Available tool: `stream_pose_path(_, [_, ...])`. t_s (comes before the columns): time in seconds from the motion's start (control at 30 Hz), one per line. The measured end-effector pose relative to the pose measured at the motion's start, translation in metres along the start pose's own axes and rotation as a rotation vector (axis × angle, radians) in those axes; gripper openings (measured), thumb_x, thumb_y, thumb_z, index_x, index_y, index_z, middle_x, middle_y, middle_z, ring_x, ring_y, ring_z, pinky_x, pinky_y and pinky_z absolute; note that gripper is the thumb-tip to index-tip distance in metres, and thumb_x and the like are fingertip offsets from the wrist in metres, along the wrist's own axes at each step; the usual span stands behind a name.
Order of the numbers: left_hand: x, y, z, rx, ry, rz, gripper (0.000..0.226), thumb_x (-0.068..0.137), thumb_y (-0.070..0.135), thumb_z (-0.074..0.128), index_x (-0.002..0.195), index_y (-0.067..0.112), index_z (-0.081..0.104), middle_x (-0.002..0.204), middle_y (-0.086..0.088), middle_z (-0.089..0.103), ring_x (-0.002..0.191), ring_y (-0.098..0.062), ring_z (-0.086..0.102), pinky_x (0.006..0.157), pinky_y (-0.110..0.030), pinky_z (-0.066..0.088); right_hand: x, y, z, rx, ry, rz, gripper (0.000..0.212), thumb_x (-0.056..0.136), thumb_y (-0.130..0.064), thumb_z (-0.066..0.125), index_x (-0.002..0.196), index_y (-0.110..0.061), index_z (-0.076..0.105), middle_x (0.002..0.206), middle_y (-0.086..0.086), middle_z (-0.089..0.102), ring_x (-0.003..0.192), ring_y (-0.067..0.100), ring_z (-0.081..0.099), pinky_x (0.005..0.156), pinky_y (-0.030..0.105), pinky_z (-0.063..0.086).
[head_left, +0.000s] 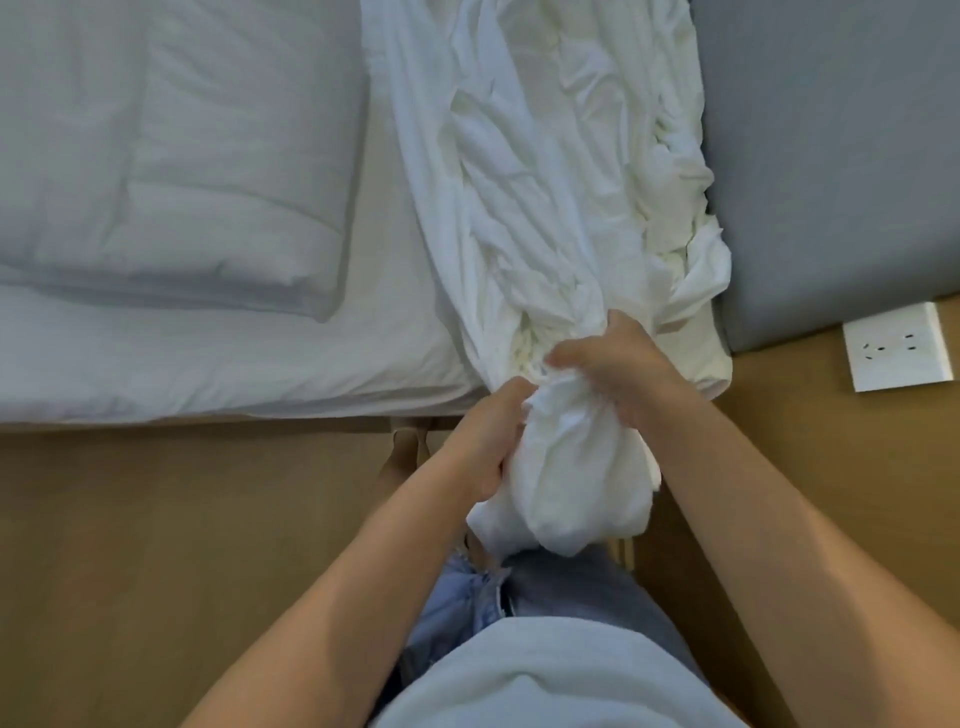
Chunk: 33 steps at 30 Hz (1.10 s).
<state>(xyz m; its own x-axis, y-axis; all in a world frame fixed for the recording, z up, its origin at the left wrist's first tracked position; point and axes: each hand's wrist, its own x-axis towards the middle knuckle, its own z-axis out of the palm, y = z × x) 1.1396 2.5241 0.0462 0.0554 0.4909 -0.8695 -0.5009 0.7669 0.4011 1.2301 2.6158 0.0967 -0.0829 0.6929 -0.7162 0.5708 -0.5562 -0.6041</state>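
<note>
My left hand (488, 441) has its fingers curled tight into the bunched end of the white sheet (550, 218), just below frame centre. My right hand (618, 369) grips the same bunch from above. From there the sheet trails crumpled up the bed (260, 364) toward top centre. A folded duvet (182, 156) lies upper left, a wall socket (898, 345) at right.

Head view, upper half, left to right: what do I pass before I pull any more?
Folded white duvet → crumpled white sheet → grey padded panel.
</note>
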Motion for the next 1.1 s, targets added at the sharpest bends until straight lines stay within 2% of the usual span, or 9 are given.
stream_pose_path(0.2, [-0.002, -0.014, -0.008, -0.071, 0.402, 0.141, 0.036, 0.080, 0.026, 0.060, 0.107, 0.002, 0.062, 0.107, -0.019, 0.064, 0.100, -0.035, 0.061, 0.090, -0.044, 0.047, -0.015, 0.067, 0.022, 0.121, 0.052, 0.200, 0.010, 0.086, -0.008, 0.054, 0.079, -0.014, 0.051, 0.089, 0.006, 0.059, 0.072, 0.019, 0.054, 0.065, 0.028, 0.043])
stream_pose_path(0.3, [-0.006, 0.004, -0.022, -0.340, 0.237, 0.245, 0.050, 0.059, 0.015, 0.063, 0.105, -0.006, 0.059, 0.107, -0.022, 0.060, 0.102, -0.038, 0.058, 0.100, -0.048, 0.042, -0.009, 0.059, 0.028, 0.215, 0.074, 0.121, 0.011, 0.082, -0.011, 0.059, 0.089, -0.017, 0.053, 0.084, -0.002, 0.059, 0.073, 0.013, 0.056, 0.057, 0.025, 0.046])
stream_pose_path(0.4, [-0.010, 0.022, -0.033, -0.416, -0.020, 0.173, 0.049, 0.045, 0.009, 0.064, 0.093, 0.000, 0.064, 0.093, -0.014, 0.063, 0.089, -0.032, 0.061, 0.096, -0.043, 0.044, -0.001, 0.041, 0.033, 0.450, 0.033, 0.141, 0.030, 0.073, -0.010, 0.069, 0.102, -0.014, 0.064, 0.100, 0.007, 0.069, 0.092, 0.029, 0.065, 0.084, 0.044, 0.055])
stream_pose_path(0.47, [-0.007, 0.030, -0.035, -0.261, -0.084, 0.077, 0.041, 0.053, 0.016, 0.073, 0.092, 0.005, 0.071, 0.093, -0.011, 0.069, 0.088, -0.028, 0.065, 0.087, -0.038, 0.052, 0.006, 0.029, 0.034, 0.676, 0.007, 0.238, 0.032, 0.074, -0.008, 0.070, 0.106, -0.008, 0.065, 0.108, 0.012, 0.068, 0.099, 0.033, 0.064, 0.093, 0.048, 0.050])
stream_pose_path(0.7, [0.044, 0.044, -0.073, 0.996, 0.553, 0.051, 0.016, 0.083, 0.022, 0.055, 0.084, 0.006, 0.056, 0.086, -0.006, 0.059, 0.081, -0.027, 0.057, 0.067, -0.030, 0.041, -0.009, 0.036, 0.054, 0.970, -0.366, 0.321, 0.026, 0.067, -0.003, 0.060, 0.089, 0.000, 0.074, 0.095, 0.020, 0.071, 0.081, 0.029, 0.070, 0.074, 0.041, 0.055])
stream_pose_path(0.77, [0.052, 0.047, -0.072, 0.916, 0.477, 0.101, 0.016, 0.085, 0.022, 0.054, 0.089, 0.008, 0.061, 0.091, -0.006, 0.064, 0.085, -0.028, 0.061, 0.070, -0.030, 0.046, -0.005, 0.036, 0.055, 0.774, -0.379, 0.299, 0.039, 0.063, -0.006, 0.073, 0.101, -0.001, 0.070, 0.103, 0.020, 0.070, 0.087, 0.030, 0.070, 0.074, 0.040, 0.057])
stream_pose_path(0.93, [0.051, 0.063, -0.048, -0.274, -0.043, 0.013, 0.022, 0.087, 0.002, 0.052, 0.106, 0.001, 0.064, 0.086, -0.010, 0.073, 0.078, -0.024, 0.071, 0.067, -0.032, 0.057, 0.037, 0.058, 0.048, -0.078, 0.257, 0.317, 0.027, 0.081, -0.026, 0.069, 0.101, -0.008, 0.064, 0.092, 0.005, 0.067, 0.085, 0.025, 0.063, 0.065, 0.027, 0.046])
stream_pose_path(1.03, [0.047, 0.072, -0.054, -0.240, -0.348, -0.143, 0.025, 0.079, 0.014, 0.065, 0.101, 0.005, 0.071, 0.092, -0.010, 0.073, 0.081, -0.022, 0.071, 0.066, -0.030, 0.056, 0.053, 0.059, 0.049, 0.153, 0.506, 0.435, 0.026, 0.089, -0.013, 0.052, 0.112, -0.004, 0.061, 0.105, 0.013, 0.065, 0.093, 0.032, 0.060, 0.072, 0.034, 0.045])
stream_pose_path(1.1, [0.053, 0.075, -0.059, 0.166, -0.250, -0.191, 0.024, 0.070, 0.013, 0.074, 0.093, 0.005, 0.070, 0.084, -0.008, 0.070, 0.077, -0.022, 0.067, 0.061, -0.025, 0.053, 0.056, 0.045, 0.052, 0.502, 0.479, 0.416, 0.033, 0.089, -0.007, 0.051, 0.121, -0.007, 0.059, 0.112, 0.010, 0.064, 0.097, 0.030, 0.060, 0.080, 0.035, 0.048])
